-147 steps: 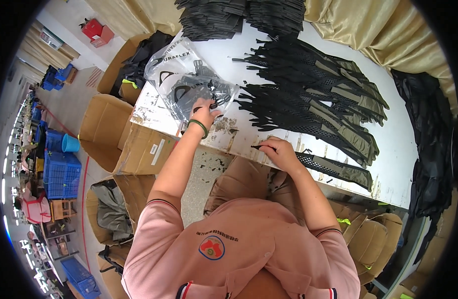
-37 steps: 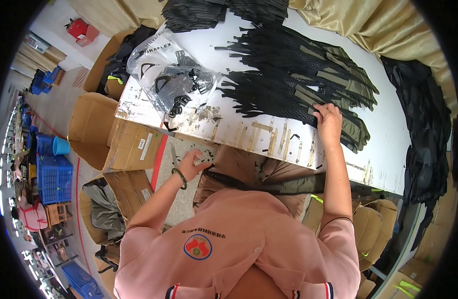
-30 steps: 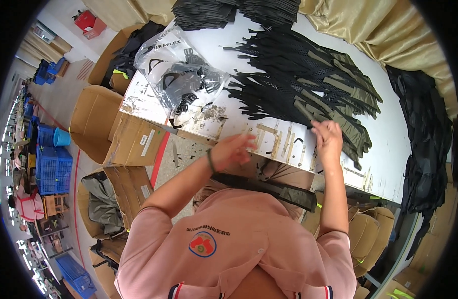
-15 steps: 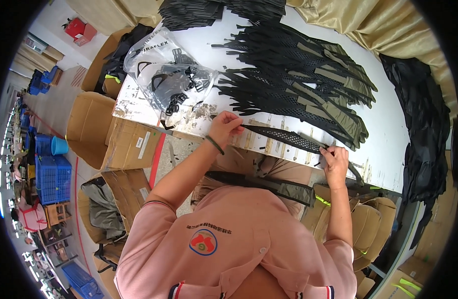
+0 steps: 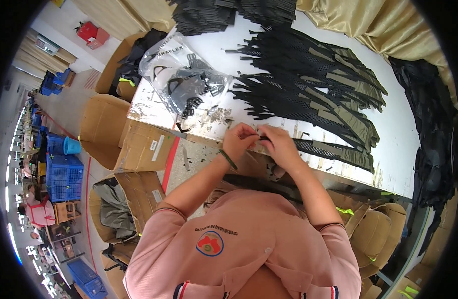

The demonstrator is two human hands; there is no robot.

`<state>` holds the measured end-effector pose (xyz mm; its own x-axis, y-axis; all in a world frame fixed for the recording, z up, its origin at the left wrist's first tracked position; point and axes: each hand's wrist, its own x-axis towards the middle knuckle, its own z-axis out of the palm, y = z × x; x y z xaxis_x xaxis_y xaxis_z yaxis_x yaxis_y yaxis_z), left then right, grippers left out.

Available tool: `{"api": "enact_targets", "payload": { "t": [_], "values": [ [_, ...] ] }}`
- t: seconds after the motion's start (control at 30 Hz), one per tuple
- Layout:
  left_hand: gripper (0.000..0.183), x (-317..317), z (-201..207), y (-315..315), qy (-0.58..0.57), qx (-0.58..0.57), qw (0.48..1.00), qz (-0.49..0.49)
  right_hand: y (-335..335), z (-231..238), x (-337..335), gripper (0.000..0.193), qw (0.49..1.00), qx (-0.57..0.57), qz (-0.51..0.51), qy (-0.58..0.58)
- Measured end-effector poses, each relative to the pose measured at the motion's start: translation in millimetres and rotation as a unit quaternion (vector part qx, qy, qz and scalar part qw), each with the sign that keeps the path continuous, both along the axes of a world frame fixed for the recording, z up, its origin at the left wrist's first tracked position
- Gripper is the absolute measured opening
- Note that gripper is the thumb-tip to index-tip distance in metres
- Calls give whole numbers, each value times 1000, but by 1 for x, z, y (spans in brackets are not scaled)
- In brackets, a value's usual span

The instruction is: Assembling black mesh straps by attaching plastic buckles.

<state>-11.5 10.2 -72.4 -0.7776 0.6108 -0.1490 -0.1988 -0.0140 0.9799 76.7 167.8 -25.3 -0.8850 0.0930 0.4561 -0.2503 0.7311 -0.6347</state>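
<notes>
At the table's near edge, my left hand [image 5: 240,142] and my right hand [image 5: 281,144] are close together, fingers pinched on the narrow black end of a mesh strap [image 5: 333,151]. Its wide part, black mesh with an olive fabric panel, lies on the tabletop to the right of my right hand. The fingers partly hide the tip between them. Beyond the hands spreads a pile of similar black-and-olive mesh straps [image 5: 308,82], narrow ends pointing left. A dark piece [image 5: 261,183] rests across my lap, partly covered by my arms.
On the white table [image 5: 398,129], a clear printed plastic bag [image 5: 164,67] lies left and dark strip stacks [image 5: 204,17] sit at the back. Cardboard boxes [image 5: 141,144] stand left, another box [image 5: 373,229] right. Black fabric [image 5: 428,134] hangs over the right edge.
My right hand has moved left along the strap to meet my left hand at its narrow end. The wide end, previously held at the right, now lies on the table. The view has shifted slightly.
</notes>
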Motion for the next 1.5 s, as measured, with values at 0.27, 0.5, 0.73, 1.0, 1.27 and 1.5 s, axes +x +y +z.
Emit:
{"api": "enact_targets", "payload": {
  "t": [0.27,0.5,0.73,1.0,1.27,1.5],
  "values": [
    [13,-100,78,-101,409,5,815,410,-3,-47,-17,12,992,-62,44,-99],
    [95,-321,72,-182,221,-123,855,452,-6,-52,-15,11,997,-35,34,-59],
    [37,-352,51,-160,336,-210,872,287,-8,-46,-13,11,998,-33,9,-48],
    [37,-309,100,-94,426,-69,819,379,-9,-44,-14,9,999,-17,8,-48],
    [28,-281,131,-88,411,71,804,424,-11,-46,-15,9,999,-45,14,-26],
    [26,-296,99,-121,358,107,803,464,-10,-47,-15,8,998,-47,22,-26]
  ]
}}
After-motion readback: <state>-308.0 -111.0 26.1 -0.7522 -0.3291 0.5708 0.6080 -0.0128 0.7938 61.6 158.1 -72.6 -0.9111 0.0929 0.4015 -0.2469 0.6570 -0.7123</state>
